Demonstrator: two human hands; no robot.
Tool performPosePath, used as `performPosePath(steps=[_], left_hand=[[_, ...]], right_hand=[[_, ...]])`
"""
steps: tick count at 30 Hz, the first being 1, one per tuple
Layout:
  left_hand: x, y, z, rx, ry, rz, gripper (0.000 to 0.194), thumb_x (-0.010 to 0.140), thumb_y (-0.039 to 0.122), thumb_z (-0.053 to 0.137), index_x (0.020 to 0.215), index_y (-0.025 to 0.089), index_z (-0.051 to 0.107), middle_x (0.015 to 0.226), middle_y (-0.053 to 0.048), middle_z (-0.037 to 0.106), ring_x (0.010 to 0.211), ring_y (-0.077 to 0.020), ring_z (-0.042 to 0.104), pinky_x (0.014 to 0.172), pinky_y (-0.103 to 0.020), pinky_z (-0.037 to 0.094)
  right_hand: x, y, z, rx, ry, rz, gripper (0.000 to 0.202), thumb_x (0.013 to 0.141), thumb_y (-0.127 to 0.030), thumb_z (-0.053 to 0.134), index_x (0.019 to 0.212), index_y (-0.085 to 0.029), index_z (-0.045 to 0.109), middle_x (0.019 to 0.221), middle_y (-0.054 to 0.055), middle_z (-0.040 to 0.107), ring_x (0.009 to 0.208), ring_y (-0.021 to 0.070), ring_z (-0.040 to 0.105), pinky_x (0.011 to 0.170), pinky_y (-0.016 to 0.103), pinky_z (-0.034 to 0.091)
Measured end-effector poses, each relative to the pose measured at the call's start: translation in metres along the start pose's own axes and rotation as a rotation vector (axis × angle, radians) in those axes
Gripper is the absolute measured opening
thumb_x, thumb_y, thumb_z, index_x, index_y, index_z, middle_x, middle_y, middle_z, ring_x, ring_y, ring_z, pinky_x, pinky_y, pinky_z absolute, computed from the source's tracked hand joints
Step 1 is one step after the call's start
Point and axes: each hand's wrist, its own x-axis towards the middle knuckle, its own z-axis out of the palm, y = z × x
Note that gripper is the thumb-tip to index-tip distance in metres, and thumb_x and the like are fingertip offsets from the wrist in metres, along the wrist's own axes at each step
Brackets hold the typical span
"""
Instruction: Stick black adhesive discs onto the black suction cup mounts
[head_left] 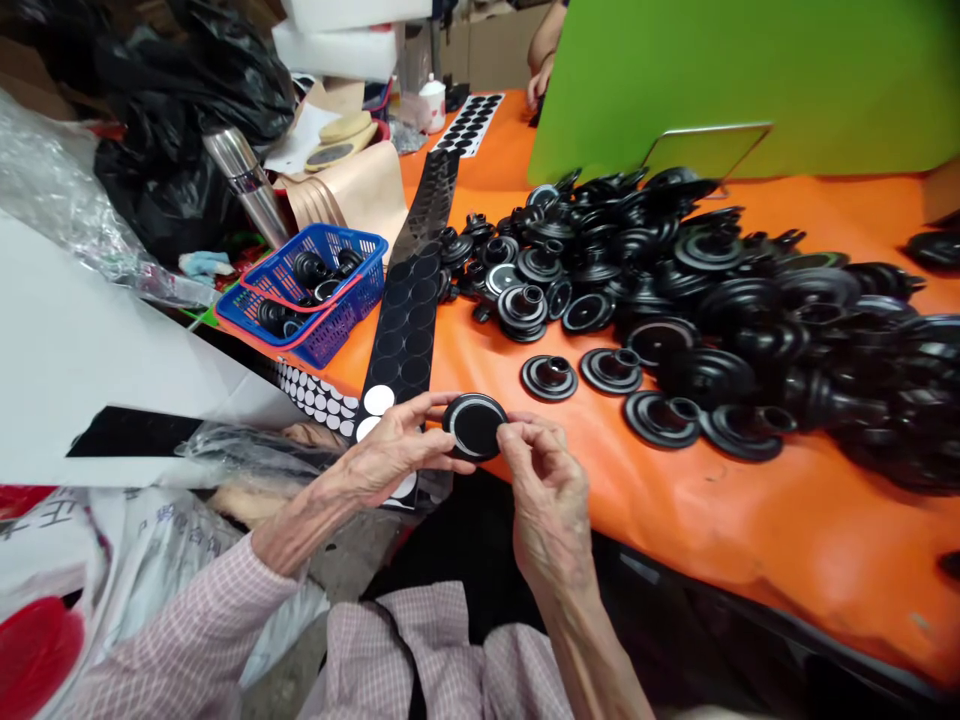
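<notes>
While the left hand (399,446) and right hand (551,485) have closed on opposite sides of a black disc (475,428) by the orange table's (660,505) near edge, I'd guess it's light, stiff, kinda slick, so rim's the spot. Heap of black parts (664,280) beyond, rightward.

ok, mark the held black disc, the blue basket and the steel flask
Black disc (477,430): head view, middle of its flat face.
Blue basket (334,334): head view, outer side wall.
Steel flask (253,190): head view, about midway along its side.
</notes>
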Motion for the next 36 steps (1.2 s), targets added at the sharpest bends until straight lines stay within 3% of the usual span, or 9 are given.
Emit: performPosePath(steps=[12, 20, 32, 34, 36], left_hand=[[0.002, -0.001, -0.003, -0.004, 0.028, -0.006, 0.043, 0.066, 0.012, 0.073, 0.108, 0.014, 0.064, 0.119, -0.011, 0.059, 0.094, -0.0227, 0.065, 0.075, -0.039, 0.059], [0.003, -0.005, -0.004, 0.015, 0.068, 0.014, 0.037, 0.071, 0.020, 0.074, 0.105, 0.013, 0.062, 0.107, -0.009, 0.060, 0.091, -0.0210, 0.065, 0.071, -0.037, 0.061], [0.003, -0.015, -0.014, 0.048, 0.134, 0.114, 0.038, 0.070, 0.027, 0.078, 0.102, 0.015, 0.061, 0.097, -0.004, 0.058, 0.078, -0.0169, 0.066, 0.067, -0.036, 0.062], [0.001, -0.017, -0.016, 0.050, 0.146, 0.138, 0.037, 0.071, 0.027, 0.077, 0.102, 0.016, 0.061, 0.099, -0.004, 0.058, 0.078, -0.0165, 0.066, 0.067, -0.036, 0.062], [-0.003, -0.018, -0.018, 0.037, 0.151, 0.164, 0.036, 0.072, 0.028, 0.076, 0.102, 0.016, 0.061, 0.101, -0.004, 0.057, 0.081, -0.0171, 0.067, 0.067, -0.034, 0.061]], right_hand=[[0.000, 0.006, 0.003, -0.056, 0.008, -0.055, 0.025, 0.079, -0.043, 0.059, 0.071, -0.019, 0.060, 0.096, 0.005, 0.053, 0.088, 0.0181, 0.056, 0.076, 0.032, 0.048], [-0.002, 0.013, 0.010, -0.175, 0.059, -0.157, 0.019, 0.083, -0.036, 0.055, 0.072, -0.021, 0.054, 0.090, 0.004, 0.053, 0.085, 0.0183, 0.057, 0.071, 0.032, 0.048], [-0.001, 0.022, 0.023, -0.462, 0.089, -0.468, 0.014, 0.090, -0.025, 0.046, 0.077, -0.023, 0.048, 0.084, 0.004, 0.055, 0.082, 0.0188, 0.055, 0.071, 0.034, 0.048], [-0.001, 0.023, 0.024, -0.436, 0.089, -0.431, 0.014, 0.089, -0.030, 0.048, 0.077, -0.023, 0.048, 0.084, 0.004, 0.056, 0.083, 0.0198, 0.056, 0.074, 0.036, 0.049], [-0.001, 0.022, 0.023, -0.324, 0.085, -0.288, 0.017, 0.084, -0.038, 0.056, 0.085, -0.022, 0.050, 0.087, 0.004, 0.057, 0.081, 0.0196, 0.059, 0.073, 0.037, 0.051]])
